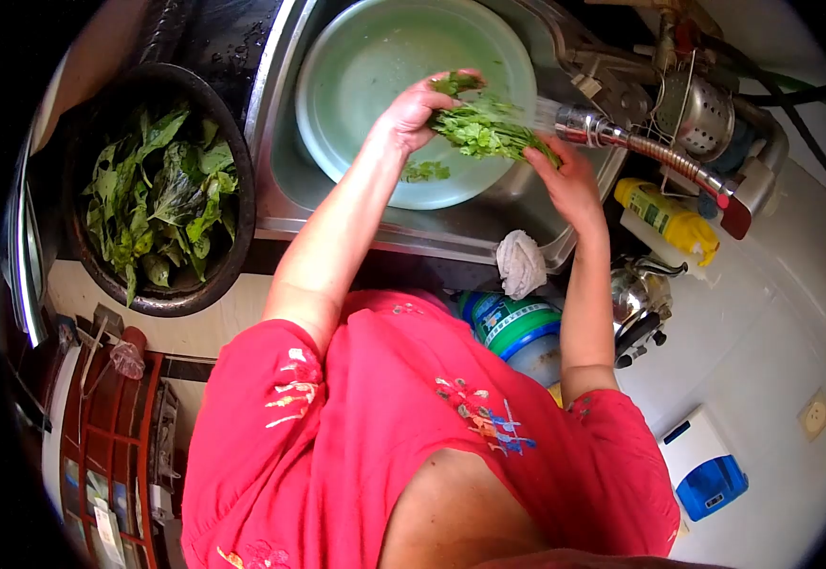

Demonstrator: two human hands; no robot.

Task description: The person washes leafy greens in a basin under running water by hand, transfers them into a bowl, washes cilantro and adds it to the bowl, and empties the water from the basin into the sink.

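Note:
A bunch of green leafy herbs [485,133], like coriander or parsley, is stretched between my hands over a pale green basin [310,121]. My left hand [422,112] is closed around the leafy end, with some leaves showing beyond the fingers. My right hand [572,188] pinches the stems at the other end. Right beside the bunch, the tap's spray head [576,124] lets water out onto it. Loose herb leaves [425,171] float in the water inside the basin, below my left hand.
The basin stands in a metal sink [285,216]. Left of it is a dark round pot [244,190] with large green leaves [161,185]. A crumpled white cloth [521,264] hangs on the sink's front edge. A yellow bottle [664,218] and a kettle [639,299] are at the right.

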